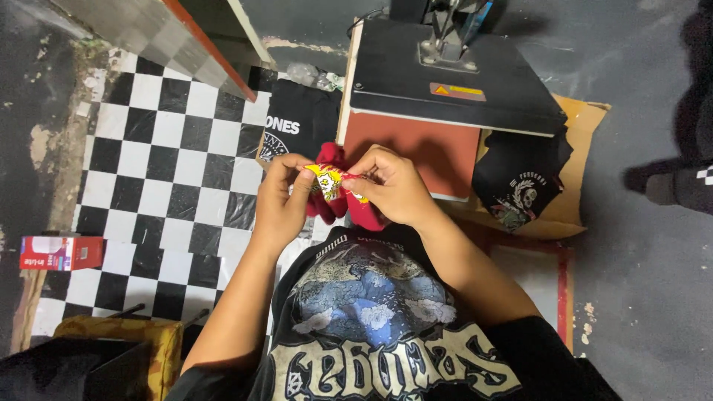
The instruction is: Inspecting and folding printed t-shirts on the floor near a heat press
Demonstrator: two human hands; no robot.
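Both grips pinched on a small yellow-and-red wrapper (332, 180): left hand (281, 199), right hand (392, 187). Held over red cloth (349, 208), before the heat press (453, 78). Wrapper seemingly not yet opened; platen (416, 148) bare, shirts unpressed.

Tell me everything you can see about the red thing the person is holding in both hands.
The red item looks like soft knitted fabric, perhaps a glove or sock, bunched up so its full shape is unclear. A small yellow, white and red label sits on its upper part. The left hand and right hand pinch it at the label, holding it in the air in front of the heat press, above the person's printed black shirt.
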